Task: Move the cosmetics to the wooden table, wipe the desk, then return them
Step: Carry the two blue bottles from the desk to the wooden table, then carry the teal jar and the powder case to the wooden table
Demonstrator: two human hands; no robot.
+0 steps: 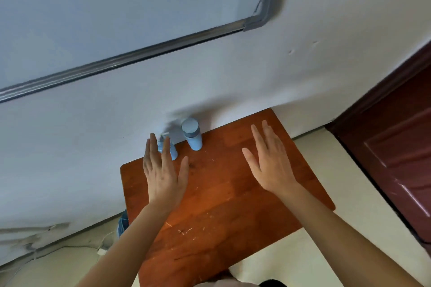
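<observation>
**A:** Start at the fingers (152, 147) of the left hand (163, 177). How do they lie?

**B:** Straight and a little spread, holding nothing. Their tips overlap the pump bottle (174, 154) in the head view. Whether they touch it cannot be told.

**A:** And the right hand (268, 161)?

**B:** Flat as well, its fingers straight and nearly together, empty, over bare wood.

**A:** Take the capped bottle (194, 140) as the mark. Where does everything sit?

**B:** The pump bottle stands just left of it, a little nearer the person. Both bottles are upright, long axes vertical, at the far edge of the counter (221, 205) against the wall (93, 135). The left hand is close on the capped bottle's left. The right hand is well off to its right, toward the door (396, 158).

**A:** So which hand takes which?

**B:** The left hand probably takes the pump bottle. It lies straight ahead of those fingertips, so the fingers need only curl round its body from the side. The capped bottle stands between the two hands but closer to the left, and the right hand would have to cross leftward to reach it.
</observation>
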